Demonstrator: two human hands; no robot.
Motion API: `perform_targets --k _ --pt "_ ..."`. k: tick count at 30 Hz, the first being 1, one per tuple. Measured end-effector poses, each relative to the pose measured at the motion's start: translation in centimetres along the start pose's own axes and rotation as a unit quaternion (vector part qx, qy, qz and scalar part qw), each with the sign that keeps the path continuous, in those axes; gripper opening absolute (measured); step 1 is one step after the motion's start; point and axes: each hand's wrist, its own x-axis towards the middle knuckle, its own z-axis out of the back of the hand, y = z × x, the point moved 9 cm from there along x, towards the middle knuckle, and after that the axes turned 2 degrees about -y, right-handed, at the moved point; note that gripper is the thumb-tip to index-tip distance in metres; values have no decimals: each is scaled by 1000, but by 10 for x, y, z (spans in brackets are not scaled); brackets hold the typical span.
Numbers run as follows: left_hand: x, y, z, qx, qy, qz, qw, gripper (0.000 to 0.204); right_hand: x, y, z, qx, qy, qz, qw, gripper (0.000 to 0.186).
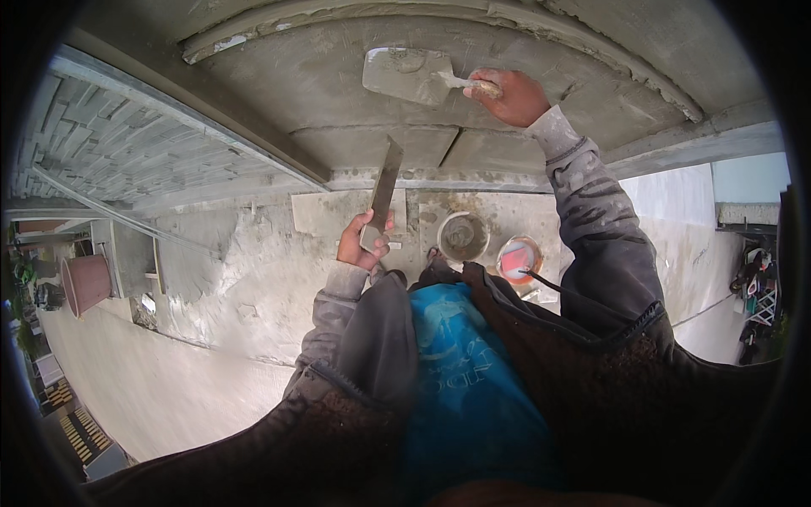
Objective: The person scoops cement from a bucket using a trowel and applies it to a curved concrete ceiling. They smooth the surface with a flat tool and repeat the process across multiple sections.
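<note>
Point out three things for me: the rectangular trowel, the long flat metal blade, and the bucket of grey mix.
Rectangular trowel (410,78): head view, plate.
Long flat metal blade (386,182): head view, mid-length.
Bucket of grey mix (487,237): head view, right rim.

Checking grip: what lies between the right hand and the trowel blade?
In the head view, a pale neck lies between, joining the trowel blade to the handle in the right hand.

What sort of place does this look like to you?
Probably a building or renovation site: your right hand holds a trowel at a grey, rough-coated wall, and a bucket of similar grey mix stands below.
</note>
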Motion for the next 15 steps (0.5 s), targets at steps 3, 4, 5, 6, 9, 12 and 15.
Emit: perform_targets --k 3,4,5,6,9,12,15 --pt "5 2 -9 16 12 6 1000 40 -16 -10 24 16 -35 -10 999 47" --pt "7 4 -8 11 20 11 1000 40 -32 -16 30 8 -70 -11 997 46" --pt "8 5 -7 6 27 17 999 40 -51 -22 33 -1 -105 -13 994 44" --pt "11 5 -4 14 17 18 1000 42 -80 -28 31 -32 -166 4 986 41" --pt "17 17 15 23 3 30 999 46 -180 -56 -28 -78 -238 -34 967 34" --pt "26 28 21 51 -39 43 997 47 -280 -143 -181 -191 11 -189 963 38" --pt "25 34 16 50 -31 78 995 42 -335 -177 -238 -107 218 -396 886 48"
